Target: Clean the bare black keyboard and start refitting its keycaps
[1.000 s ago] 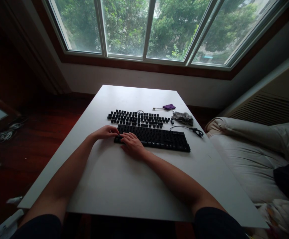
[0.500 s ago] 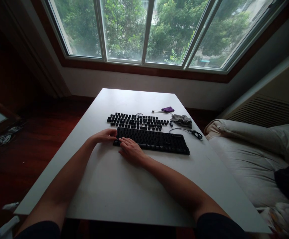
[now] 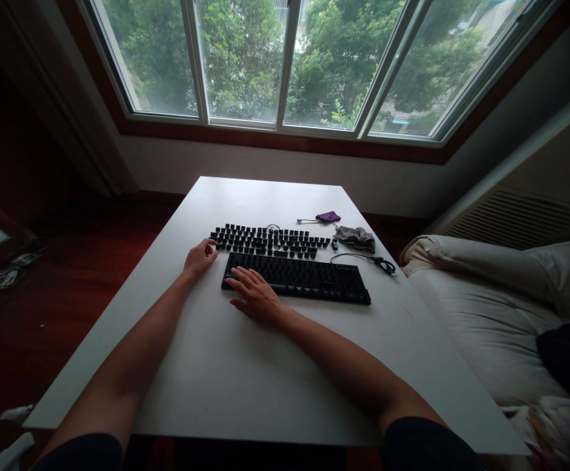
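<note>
A black keyboard (image 3: 314,278) lies across the white table, with many switches on it bare of caps. My right hand (image 3: 258,297) rests on its left end, fingers stretched out and slightly spread over the front rows. Beyond the keyboard, loose black keycaps (image 3: 270,241) stand in several rows. My left hand (image 3: 199,258) is at the left end of these rows, off the keyboard. Its fingers are bent, with a gap between thumb and forefinger; I make out nothing held there.
Right of the keycaps lie a grey cloth (image 3: 356,238), a purple cloth (image 3: 329,216) and a bundled black cable (image 3: 383,265). The white table (image 3: 246,373) has a pale sofa (image 3: 466,314) on its right and a window (image 3: 246,65) beyond.
My left hand has left the keyboard's left end and moved up and left to the edge of the keycap rows. My right hand stays on the keyboard, its fingers a little more spread.
</note>
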The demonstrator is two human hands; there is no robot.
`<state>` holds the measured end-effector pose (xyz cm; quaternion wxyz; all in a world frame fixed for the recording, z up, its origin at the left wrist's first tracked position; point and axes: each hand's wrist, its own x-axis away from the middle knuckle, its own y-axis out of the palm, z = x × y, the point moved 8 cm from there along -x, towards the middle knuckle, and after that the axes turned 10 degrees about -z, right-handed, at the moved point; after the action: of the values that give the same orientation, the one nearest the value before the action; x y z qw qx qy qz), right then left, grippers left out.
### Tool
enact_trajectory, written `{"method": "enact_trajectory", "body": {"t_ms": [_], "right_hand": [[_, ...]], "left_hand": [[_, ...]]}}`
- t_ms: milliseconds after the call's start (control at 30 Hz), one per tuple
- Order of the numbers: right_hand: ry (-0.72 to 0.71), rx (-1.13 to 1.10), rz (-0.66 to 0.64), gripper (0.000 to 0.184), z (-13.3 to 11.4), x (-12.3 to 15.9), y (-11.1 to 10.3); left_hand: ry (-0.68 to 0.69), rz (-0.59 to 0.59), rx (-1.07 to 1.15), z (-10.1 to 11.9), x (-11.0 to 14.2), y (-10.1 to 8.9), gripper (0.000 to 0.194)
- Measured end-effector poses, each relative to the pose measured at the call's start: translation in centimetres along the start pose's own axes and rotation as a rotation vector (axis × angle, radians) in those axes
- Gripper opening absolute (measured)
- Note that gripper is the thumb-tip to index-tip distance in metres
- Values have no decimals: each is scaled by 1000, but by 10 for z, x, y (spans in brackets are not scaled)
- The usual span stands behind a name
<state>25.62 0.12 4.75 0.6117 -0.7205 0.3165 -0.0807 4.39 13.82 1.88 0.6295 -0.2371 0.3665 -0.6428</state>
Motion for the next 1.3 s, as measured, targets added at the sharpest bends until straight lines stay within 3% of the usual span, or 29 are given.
{"method": "enact_trajectory", "body": {"t_ms": [133,267,500,667,767,900,1067,1133,1300], "right_hand": [[-11,31,-3,51,-2,-1,1],[-1,79,75,44,0,1,-7],[169,122,91,23,12,8,-14],[289,151,24,14,21,12,-12],[289,172,-5,18,25,12,-9],[253,117,13,22,30,11,-7],[289,48,103,13,40,15,-17],[308,36,152,10,46,17,-23],[344,-5,225,11,54,21,-29]], "left_hand": [[-44,5,-92,0,-8,2,31],[-90,10,-133,0,-14,2,30],[-118,10,-199,3,-15,5,26],[-50,56,-136,7,-7,1,23],[5,56,-62,10,0,-3,22],[79,-78,-14,30,2,1,20],[341,-399,-12,90,12,18,15],[418,-463,-63,110,20,21,12],[461,-571,-154,127,31,33,16]]}}
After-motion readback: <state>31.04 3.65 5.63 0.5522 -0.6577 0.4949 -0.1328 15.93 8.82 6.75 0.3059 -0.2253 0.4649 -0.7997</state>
